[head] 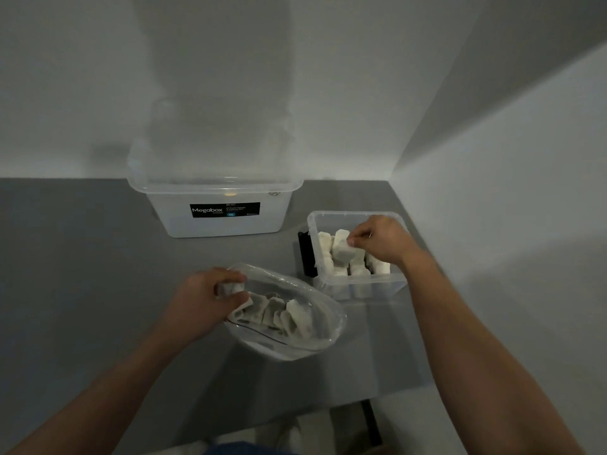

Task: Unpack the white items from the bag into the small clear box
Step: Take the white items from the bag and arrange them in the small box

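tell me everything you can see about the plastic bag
The bag is thin, clear, crinkled plastic with a dark strip along its opening. It lies slumped on the grey table, mouth wide open, beside the small clear box and nearer the person; whether they touch is unclear. Several white items lie piled inside. The left hand is at the mouth's left side, its grip round a white item there.

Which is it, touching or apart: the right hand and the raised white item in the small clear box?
Touching. The head view shows the right hand pinching a corner of the raised white item over the small clear box.
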Demonstrator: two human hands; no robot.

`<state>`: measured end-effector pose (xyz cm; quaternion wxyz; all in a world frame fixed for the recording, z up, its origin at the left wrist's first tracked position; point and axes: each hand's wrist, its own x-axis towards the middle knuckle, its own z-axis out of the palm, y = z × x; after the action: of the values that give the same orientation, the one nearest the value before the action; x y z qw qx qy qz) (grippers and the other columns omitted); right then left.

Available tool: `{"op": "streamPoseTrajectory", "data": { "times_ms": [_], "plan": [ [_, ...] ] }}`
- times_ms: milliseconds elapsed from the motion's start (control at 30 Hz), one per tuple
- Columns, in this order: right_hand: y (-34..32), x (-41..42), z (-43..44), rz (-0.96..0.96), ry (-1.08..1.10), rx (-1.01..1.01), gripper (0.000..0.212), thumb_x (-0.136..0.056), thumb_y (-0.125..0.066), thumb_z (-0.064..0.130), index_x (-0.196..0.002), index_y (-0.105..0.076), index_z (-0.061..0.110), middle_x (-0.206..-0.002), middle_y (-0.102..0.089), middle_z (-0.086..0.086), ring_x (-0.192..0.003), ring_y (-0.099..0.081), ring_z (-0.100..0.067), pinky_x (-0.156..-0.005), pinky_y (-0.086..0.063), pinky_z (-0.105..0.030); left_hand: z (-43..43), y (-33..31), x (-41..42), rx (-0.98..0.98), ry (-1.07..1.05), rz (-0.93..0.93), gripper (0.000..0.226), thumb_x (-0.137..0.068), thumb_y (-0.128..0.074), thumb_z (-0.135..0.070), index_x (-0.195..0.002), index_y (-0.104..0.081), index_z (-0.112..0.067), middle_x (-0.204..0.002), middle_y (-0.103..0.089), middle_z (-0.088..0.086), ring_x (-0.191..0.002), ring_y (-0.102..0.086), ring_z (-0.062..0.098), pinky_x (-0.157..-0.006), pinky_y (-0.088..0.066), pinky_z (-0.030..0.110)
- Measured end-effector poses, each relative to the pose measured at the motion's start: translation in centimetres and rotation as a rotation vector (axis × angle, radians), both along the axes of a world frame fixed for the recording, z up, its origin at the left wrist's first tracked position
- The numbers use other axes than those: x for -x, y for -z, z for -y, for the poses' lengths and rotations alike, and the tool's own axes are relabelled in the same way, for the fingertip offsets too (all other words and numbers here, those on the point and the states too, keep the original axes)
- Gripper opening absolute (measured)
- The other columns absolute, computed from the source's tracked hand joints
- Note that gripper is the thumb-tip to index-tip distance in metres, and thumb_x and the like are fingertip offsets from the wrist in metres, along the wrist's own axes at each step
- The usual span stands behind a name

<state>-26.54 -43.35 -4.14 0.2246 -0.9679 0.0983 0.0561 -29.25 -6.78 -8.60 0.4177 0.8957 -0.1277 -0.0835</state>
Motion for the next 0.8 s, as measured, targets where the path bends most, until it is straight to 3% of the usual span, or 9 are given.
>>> {"op": "streamPoseTrajectory", "data": {
  "times_ms": [100,167,233,333,400,467,567,700,800],
  "plan": [
    [2.6,-1.9,0.8,-0.168,-0.074,0.091,0.006,-0.088,-0.077,0.03,-0.091,-0.082,0.029,-0.096,-0.077,0.009,-0.092,-0.07,-0.012,-0.083,-0.056,-0.029,0.5,-0.3,0.3,-0.011,-0.034,-0.005,0.029,-0.077,-0.082,-0.031,-0.103,-0.072,-0.037,-0.108,-0.067,-0.015,-0.083,-0.058,-0.006,-0.072,-0.041,0.008],
    [3.8,-2.6,0.8,-0.186,-0.065,0.103,0.007,-0.087,-0.077,0.029,-0.091,-0.082,0.028,-0.096,-0.078,0.006,-0.09,-0.069,-0.014,-0.086,-0.056,-0.031,0.6,-0.5,0.5,-0.036,-0.044,-0.012,0.032,-0.078,-0.081,-0.032,-0.108,-0.072,-0.035,-0.11,-0.064,-0.017,-0.083,-0.058,-0.004,-0.072,-0.041,0.01],
    [4.7,-2.9,0.7,-0.172,-0.032,0.089,0.008,-0.088,-0.075,0.024,-0.09,-0.082,0.025,-0.095,-0.078,0.004,-0.085,-0.068,-0.013,-0.082,-0.054,-0.03,0.4,-0.7,0.6,-0.073,-0.037,-0.019,0.038,-0.079,-0.08,-0.033,-0.115,-0.07,-0.035,-0.112,-0.06,-0.019,-0.084,-0.057,-0.002,-0.075,-0.041,0.015],
    [5.5,-3.2,0.5,-0.165,0.002,0.089,0.011,-0.09,-0.071,0.022,-0.086,-0.08,0.026,-0.089,-0.077,0.003,-0.074,-0.064,-0.01,-0.073,-0.048,-0.025,0.0,-0.8,0.6,-0.107,-0.01,-0.006,0.045,-0.078,-0.08,-0.033,-0.121,-0.068,-0.035,-0.115,-0.059,-0.022,-0.08,-0.054,-0.014,-0.073,-0.036,0.003],
    [5.5,-3.2,0.5,-0.16,0.01,0.08,0.008,-0.089,-0.073,0.027,-0.087,-0.08,0.024,-0.089,-0.077,0.002,-0.074,-0.065,-0.012,-0.074,-0.051,-0.027,-0.1,-0.9,0.5,-0.122,0.007,-0.01,0.049,-0.077,-0.081,-0.033,-0.123,-0.067,-0.035,-0.123,-0.062,-0.018,-0.08,-0.054,-0.013,-0.074,-0.034,0.003],
    [4.9,-2.7,0.6,-0.089,0.035,0.076,0.013,-0.087,-0.075,0.035,-0.089,-0.079,0.023,-0.092,-0.075,0.0,-0.081,-0.067,-0.016,-0.079,-0.056,-0.033,0.0,-1.2,0.5,-0.14,0.025,-0.005,0.051,-0.077,-0.082,-0.032,-0.125,-0.066,-0.034,-0.13,-0.061,-0.012,-0.084,-0.054,-0.005,-0.079,-0.035,0.008],
    [2.3,-0.2,-0.4,0.16,0.102,0.016,0.019,-0.088,-0.071,0.045,-0.095,-0.077,0.028,-0.094,-0.072,0.007,-0.084,-0.065,-0.009,-0.079,-0.055,-0.031,0.1,-1.4,0.7,-0.169,0.044,-0.005,0.057,-0.076,-0.083,-0.028,-0.129,-0.064,-0.031,-0.134,-0.059,-0.008,-0.094,-0.055,0.003,-0.083,-0.037,0.012],
    [-2.0,5.6,-6.9,0.509,0.164,-0.327,0.018,-0.093,-0.069,0.045,-0.089,-0.075,0.029,-0.083,-0.071,0.012,-0.078,-0.066,-0.007,-0.072,-0.052,-0.026,-0.5,-1.1,1.2,-0.156,0.11,-0.019,0.067,-0.069,-0.079,-0.03,-0.133,-0.06,-0.024,-0.135,-0.059,-0.003,-0.109,-0.063,0.016,-0.087,-0.036,0.012],
    [-2.3,9.0,-12.4,0.462,0.001,-0.518,0.014,-0.094,-0.07,0.033,-0.087,-0.076,0.023,-0.078,-0.072,0.012,-0.073,-0.068,-0.011,-0.068,-0.054,-0.026,-0.9,-0.8,1.2,-0.227,0.153,-0.005,0.072,-0.073,-0.081,-0.018,-0.14,-0.054,-0.022,-0.141,-0.055,-0.001,-0.118,-0.06,0.023,-0.09,-0.037,0.016]
  ]
}}
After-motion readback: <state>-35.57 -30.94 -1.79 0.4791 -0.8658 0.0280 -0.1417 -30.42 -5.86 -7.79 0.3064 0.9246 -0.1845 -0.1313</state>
